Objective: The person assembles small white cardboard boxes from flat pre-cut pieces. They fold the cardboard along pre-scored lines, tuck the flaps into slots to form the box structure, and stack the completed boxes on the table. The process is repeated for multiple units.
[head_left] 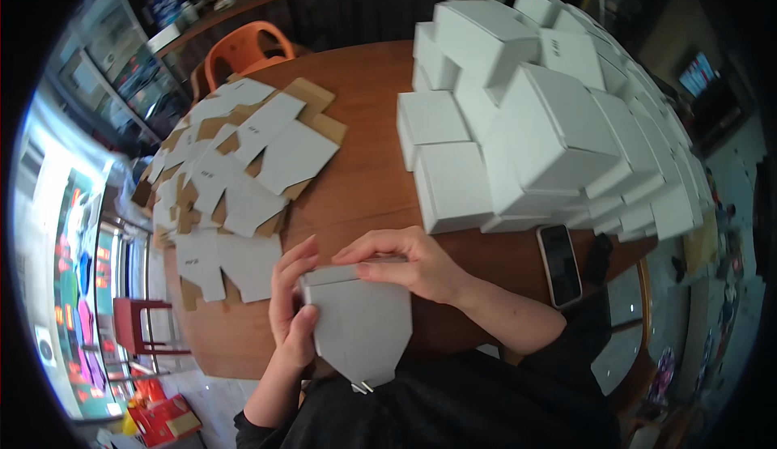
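A white cardboard box point(362, 319), part folded, stands at the near edge of the table against my dark clothing. Its near end tapers between slanted corners. My left hand point(293, 307) grips the box along its left side, thumb on the near face and fingers round the far corner. Across the box's far upper edge lies my right hand point(417, 267), its fingers bent over the narrow flap and pressing there. The hands hide part of that edge.
Flat, unfolded white and brown cartons point(299, 157) lie in a heap at the left of the wooden table point(372, 125). Finished white boxes point(453, 186) are piled high on the right. A phone point(560, 264) lies before them. An orange chair point(243, 51) stands beyond the table.
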Action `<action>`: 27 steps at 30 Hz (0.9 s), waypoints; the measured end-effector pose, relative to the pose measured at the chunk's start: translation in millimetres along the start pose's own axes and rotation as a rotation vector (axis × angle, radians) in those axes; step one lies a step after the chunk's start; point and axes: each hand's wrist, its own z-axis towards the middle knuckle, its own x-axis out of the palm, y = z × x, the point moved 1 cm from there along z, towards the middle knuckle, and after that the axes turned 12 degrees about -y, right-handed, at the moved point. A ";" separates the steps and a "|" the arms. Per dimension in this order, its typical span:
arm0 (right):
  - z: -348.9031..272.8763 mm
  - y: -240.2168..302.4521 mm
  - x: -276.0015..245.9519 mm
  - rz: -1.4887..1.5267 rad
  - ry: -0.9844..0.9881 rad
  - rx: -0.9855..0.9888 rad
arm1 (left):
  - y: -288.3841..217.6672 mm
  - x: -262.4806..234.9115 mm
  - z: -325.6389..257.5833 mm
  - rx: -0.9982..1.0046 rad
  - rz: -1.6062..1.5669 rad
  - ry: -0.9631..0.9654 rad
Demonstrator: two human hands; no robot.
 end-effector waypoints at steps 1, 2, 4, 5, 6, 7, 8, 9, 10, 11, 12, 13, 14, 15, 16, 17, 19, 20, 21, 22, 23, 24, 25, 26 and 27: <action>-2.2 -2.6 -1.6 -0.028 0.005 -0.040 | -0.7 1.2 -2.0 -0.013 -0.005 -0.014; -4.9 -6.4 -1.3 -0.088 -0.005 -0.140 | 1.1 1.1 -3.7 -0.025 -0.011 -0.026; -11.0 -13.7 1.7 -0.217 -0.021 -0.335 | 7.3 -0.4 -6.4 -0.007 0.034 -0.067; -14.6 -13.0 1.0 -0.287 -0.049 -0.382 | 9.0 -0.6 -8.7 -0.011 0.038 -0.062; -16.8 -10.4 2.9 -0.352 -0.061 -0.428 | 10.0 -2.9 -10.5 -0.016 0.051 -0.070; -21.7 -6.0 2.9 -0.418 -0.072 -0.473 | 11.5 -1.6 -9.1 -0.036 0.027 -0.069; -30.4 1.5 2.1 -0.569 -0.196 -0.566 | 12.7 0.9 -7.0 -0.056 0.005 -0.067; -41.2 11.6 5.1 -0.724 -0.313 -0.653 | 12.7 3.4 -7.5 -0.079 -0.017 -0.074; -48.9 20.8 7.6 -0.873 -0.418 -0.734 | 12.5 6.1 -5.5 -0.123 -0.040 -0.145; -58.5 35.4 2.1 -0.921 -0.491 -0.803 | 11.0 11.0 -0.2 -0.165 -0.061 -0.216; -74.9 53.1 -8.6 -0.896 -0.567 -0.780 | 10.6 9.2 -1.3 -0.208 -0.074 -0.312; -95.5 64.9 -24.8 -0.864 -0.634 -0.760 | 20.5 -2.2 -4.6 -0.273 -0.170 -0.410; -113.9 60.7 -43.4 -0.832 -1.055 -0.674 | 26.4 -6.6 -5.6 -0.263 -0.153 -0.449; -134.6 56.4 -61.5 -0.699 -1.442 -0.550 | 31.7 -8.0 -1.4 -0.251 -0.135 -0.484; -158.8 54.1 -98.9 -1.000 -1.603 -0.509 | 34.0 -10.4 1.6 -0.231 -0.113 -0.528; -183.1 50.4 -123.2 -1.315 -1.637 -0.355 | 30.1 -7.5 4.0 -0.357 -0.243 -0.478; -227.4 19.5 -168.1 -1.554 -1.652 -0.052 | 32.4 -5.9 8.5 -0.348 -0.166 -0.432; -240.3 2.7 -184.1 -1.488 -1.675 0.098 | 28.1 0.1 10.8 -0.325 -0.117 -0.401; -242.8 -6.4 -193.2 -1.412 -1.674 0.155 | 26.5 0.1 11.4 -0.278 -0.033 -0.403; -244.6 -12.4 -200.0 -1.339 -1.677 0.215 | 26.0 0.4 12.4 -0.235 0.049 -0.400; -245.5 -16.7 -206.3 -1.356 -1.643 0.220 | 25.1 -0.2 11.7 -0.193 0.130 -0.395; -246.3 -21.2 -212.4 -1.368 -1.612 0.228 | 21.4 -1.5 11.8 -0.144 0.170 -0.409; -249.1 -23.8 -218.5 -1.380 -1.583 0.235 | 15.2 -3.3 11.6 -0.095 0.209 -0.421; -255.3 -24.7 -226.5 -1.344 -1.564 0.225 | 8.7 -4.4 11.4 -0.045 0.247 -0.430; -264.5 -26.5 -234.7 -1.304 -1.547 0.214 | 1.9 -5.4 10.4 0.001 0.185 -0.485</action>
